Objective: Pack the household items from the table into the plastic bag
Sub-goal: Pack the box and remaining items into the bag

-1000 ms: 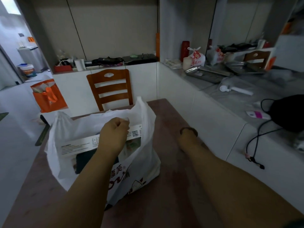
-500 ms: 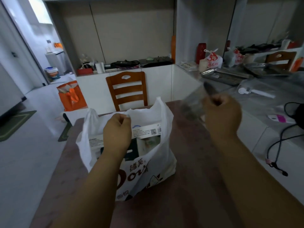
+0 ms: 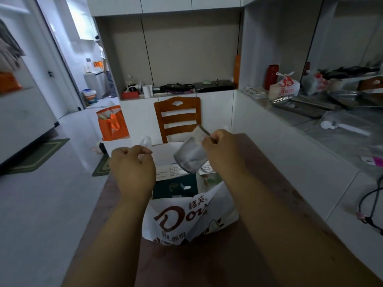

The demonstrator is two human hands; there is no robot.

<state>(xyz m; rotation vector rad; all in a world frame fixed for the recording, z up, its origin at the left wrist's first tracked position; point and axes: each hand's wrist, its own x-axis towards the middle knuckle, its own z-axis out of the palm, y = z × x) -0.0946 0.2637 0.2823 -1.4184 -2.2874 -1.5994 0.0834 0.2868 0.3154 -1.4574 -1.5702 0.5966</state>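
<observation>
A white plastic bag [image 3: 186, 222] with brown lettering stands open on the brown table [image 3: 269, 204]. Inside it I see a white box [image 3: 165, 172] and a dark green box [image 3: 176, 188]. My left hand [image 3: 132, 168] pinches the bag's left rim and holds the mouth open. My right hand [image 3: 221, 148] grips the top edge of a small clear pouch [image 3: 191, 156] with pale contents, which hangs tilted just above the bag's opening.
A wooden chair [image 3: 178, 119] stands at the table's far end. An orange tote bag [image 3: 113, 125] sits on the floor to the left. A white counter [image 3: 310, 141] on the right carries metal trays, a white scoop, tied bags and a black cord [image 3: 371, 206].
My right hand lifted the clear pouch from the table and carried it left, to above the bag's opening. My left hand kept holding the bag's rim. The view drew closer over the bag.
</observation>
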